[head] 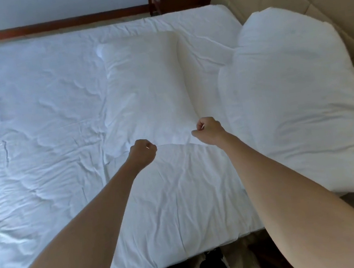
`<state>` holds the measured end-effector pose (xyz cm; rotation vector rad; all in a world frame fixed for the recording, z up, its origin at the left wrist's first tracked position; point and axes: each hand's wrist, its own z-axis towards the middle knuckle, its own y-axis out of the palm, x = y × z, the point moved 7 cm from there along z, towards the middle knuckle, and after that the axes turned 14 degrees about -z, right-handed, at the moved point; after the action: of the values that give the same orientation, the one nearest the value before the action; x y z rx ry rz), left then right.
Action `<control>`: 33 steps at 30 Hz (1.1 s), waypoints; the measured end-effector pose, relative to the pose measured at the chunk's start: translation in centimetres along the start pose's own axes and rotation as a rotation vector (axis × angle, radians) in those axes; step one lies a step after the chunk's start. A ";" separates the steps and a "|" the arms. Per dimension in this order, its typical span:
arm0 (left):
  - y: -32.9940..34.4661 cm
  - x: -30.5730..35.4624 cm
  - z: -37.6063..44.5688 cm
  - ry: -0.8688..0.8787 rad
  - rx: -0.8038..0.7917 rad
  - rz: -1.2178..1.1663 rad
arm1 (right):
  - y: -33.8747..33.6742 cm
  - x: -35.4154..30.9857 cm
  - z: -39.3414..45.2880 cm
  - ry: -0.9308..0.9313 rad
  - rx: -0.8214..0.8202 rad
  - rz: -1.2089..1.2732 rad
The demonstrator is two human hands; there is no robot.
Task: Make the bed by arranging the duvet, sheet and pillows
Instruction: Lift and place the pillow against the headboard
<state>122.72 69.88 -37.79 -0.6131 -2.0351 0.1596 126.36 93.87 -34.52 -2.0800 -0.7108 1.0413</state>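
Pillow (145,88) lies beyond both hands' grip (143,149) (208,130) on its near edge.

Both bare arms reach straight out ahead, roughly side by side with a gap between them. The left hand (143,151) is curled into a loose fist, knuckles up, thumb tucked against the fingers. The right hand (209,130) sits a little farther forward, its fingers also curled in and its thumb pointing inward toward the other hand. From here I cannot tell whether either fist has anything pinched inside it.
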 end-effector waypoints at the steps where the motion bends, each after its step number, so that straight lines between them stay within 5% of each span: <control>1: -0.6 -0.4 0.7 -0.009 0.016 0.014 | 0.4 -0.6 0.9 -0.015 -0.016 -0.020; 12: -3.2 -0.3 13.6 -0.011 0.197 0.230 | 3.6 -5.7 14.5 -0.128 0.017 -0.217; 17: -4.1 -0.6 21.1 -0.089 0.264 0.405 | 6.7 -6.3 22.1 0.053 0.061 -0.343; 23: -3.9 -5.9 28.3 -0.267 0.198 0.324 | 10.8 -3.9 29.3 0.245 0.074 -0.191; 28: -3.2 -6.5 32.2 -0.252 0.298 0.292 | 10.5 -3.0 32.4 0.213 0.156 -0.158; 33: -3.4 -4.5 34.3 -0.161 0.207 0.292 | 8.9 -3.2 33.3 0.099 0.270 -0.020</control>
<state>94.44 69.33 -58.03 -0.7831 -2.0391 0.6018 98.29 97.33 -54.54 -1.8729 -0.5106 0.9593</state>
